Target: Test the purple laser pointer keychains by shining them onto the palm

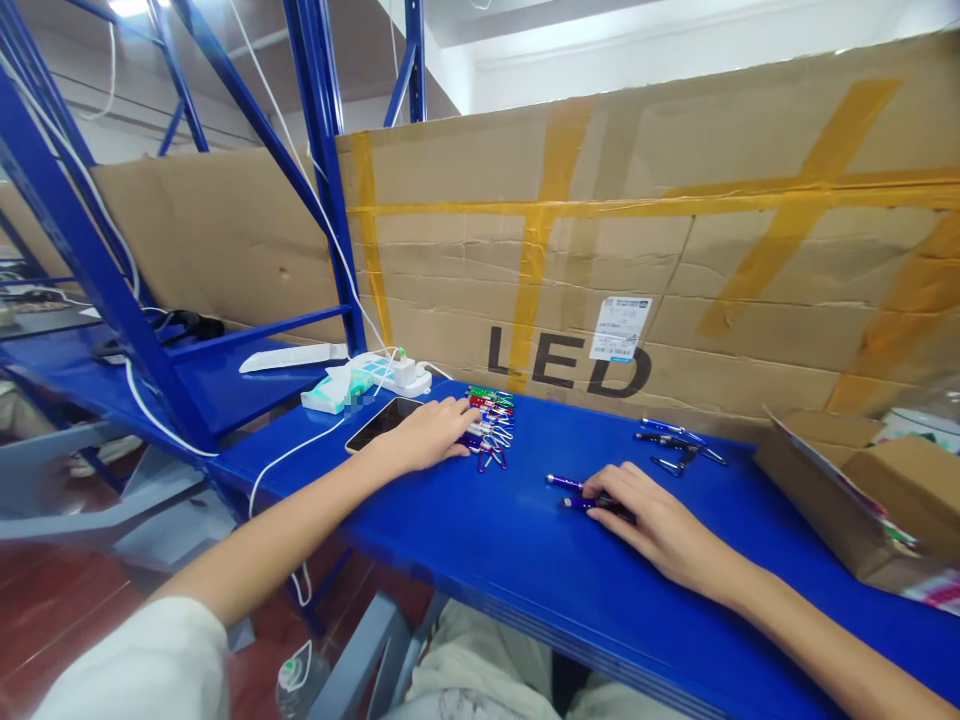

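My left hand (435,432) lies on the blue shelf top (525,570), fingers curled over the near end of a row of small coloured keychain lights (491,415) with metal clips. My right hand (645,515) rests further right, its fingers closed on two small purple keychain lights (574,492) lying on the surface. A smaller loose group of blue keychain lights (675,445) lies beyond my right hand.
A phone (379,422) lies just left of my left hand, beside a white power strip (394,372) with cables. An open cardboard box (862,500) stands at the right. A large cardboard sheet marked LED (675,250) walls the back. Blue rack posts (326,170) rise at left.
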A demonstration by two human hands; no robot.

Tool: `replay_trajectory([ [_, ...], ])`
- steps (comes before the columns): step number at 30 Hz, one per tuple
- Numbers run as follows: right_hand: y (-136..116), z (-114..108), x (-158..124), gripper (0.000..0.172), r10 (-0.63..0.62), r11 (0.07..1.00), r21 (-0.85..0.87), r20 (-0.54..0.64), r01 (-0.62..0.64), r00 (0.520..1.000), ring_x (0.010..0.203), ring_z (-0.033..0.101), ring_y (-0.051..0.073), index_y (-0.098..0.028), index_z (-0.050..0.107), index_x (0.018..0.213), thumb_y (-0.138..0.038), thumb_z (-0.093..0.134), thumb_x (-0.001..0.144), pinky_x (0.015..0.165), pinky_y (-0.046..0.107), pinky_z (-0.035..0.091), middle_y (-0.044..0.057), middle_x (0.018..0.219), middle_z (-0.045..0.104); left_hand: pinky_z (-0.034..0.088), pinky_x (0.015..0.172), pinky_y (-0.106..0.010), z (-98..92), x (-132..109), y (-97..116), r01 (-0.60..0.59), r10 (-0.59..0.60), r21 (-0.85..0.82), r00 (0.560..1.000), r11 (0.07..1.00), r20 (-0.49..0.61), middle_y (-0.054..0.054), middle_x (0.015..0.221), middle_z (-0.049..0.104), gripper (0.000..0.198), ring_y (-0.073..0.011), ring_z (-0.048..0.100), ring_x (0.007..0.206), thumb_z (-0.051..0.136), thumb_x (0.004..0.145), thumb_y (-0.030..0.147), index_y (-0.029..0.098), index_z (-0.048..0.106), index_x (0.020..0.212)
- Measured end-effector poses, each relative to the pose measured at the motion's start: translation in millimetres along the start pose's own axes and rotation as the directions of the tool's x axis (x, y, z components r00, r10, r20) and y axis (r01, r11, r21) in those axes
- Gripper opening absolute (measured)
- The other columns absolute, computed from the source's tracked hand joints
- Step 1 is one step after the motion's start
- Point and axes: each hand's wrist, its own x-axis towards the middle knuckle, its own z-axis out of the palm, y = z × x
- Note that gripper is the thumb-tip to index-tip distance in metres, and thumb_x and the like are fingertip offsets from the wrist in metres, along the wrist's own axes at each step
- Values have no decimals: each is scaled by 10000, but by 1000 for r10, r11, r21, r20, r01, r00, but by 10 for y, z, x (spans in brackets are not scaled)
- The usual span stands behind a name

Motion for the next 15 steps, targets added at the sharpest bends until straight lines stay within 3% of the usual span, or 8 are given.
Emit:
replay_trajectory([
  [3, -3, -6, -9, 243, -10, 1000, -11, -52, 10, 999, 1057, 602, 284, -265, 644, 1214, -435, 492, 1130, 931, 451, 534, 101, 1173, 687, 509, 1064, -414, -128, 75, 174, -94, 65, -190, 986, 977, -151, -139, 1419, 631, 456, -308, 626, 1307, 570, 1104, 414, 203, 504, 1502],
  [7, -6, -19, -8, 276, -36, 998, -51, -95, 31, 995, 1089, 607, 291, -282, 648, 1303, -411, 471, 1136, 972, 475, 532, 108, 1222, 679, 504, 1078, -422, -241, 289, 424, -230, 157, -350, 962, 908, -225, -128, 1368, 654, 377, -303, 645, 1281, 563, 1102, 398, 222, 567, 1436],
  [9, 3, -21, -9, 258, -31, 998, -60, -124, 24, 992, 1083, 619, 290, -272, 661, 1246, -410, 476, 1132, 966, 468, 538, 110, 1205, 678, 521, 1038, -404, -219, 455, 507, -286, 199, -485, 954, 826, -225, -133, 1361, 667, 369, -280, 683, 1183, 623, 1069, 387, 216, 607, 1395],
  [12, 36, -15, -20, 221, -9, 999, -43, -173, 2, 985, 1090, 644, 279, -271, 633, 1222, -408, 488, 1126, 965, 441, 548, 99, 1187, 685, 551, 875, -352, -91, 736, 570, -266, 180, -724, 964, 637, -197, -114, 1244, 729, 330, -209, 706, 922, 683, 1021, 381, 209, 665, 1302],
  [15, 73, -7, -33, 196, 31, 999, -37, -222, -40, 975, 1030, 674, 258, -274, 599, 1217, -414, 504, 1119, 924, 410, 557, 77, 1125, 697, 533, 870, -340, 88, 958, 590, -238, 73, -844, 970, 480, -233, -115, 1194, 759, 292, -209, 699, 951, 657, 1026, 396, 176, 699, 1215],
])
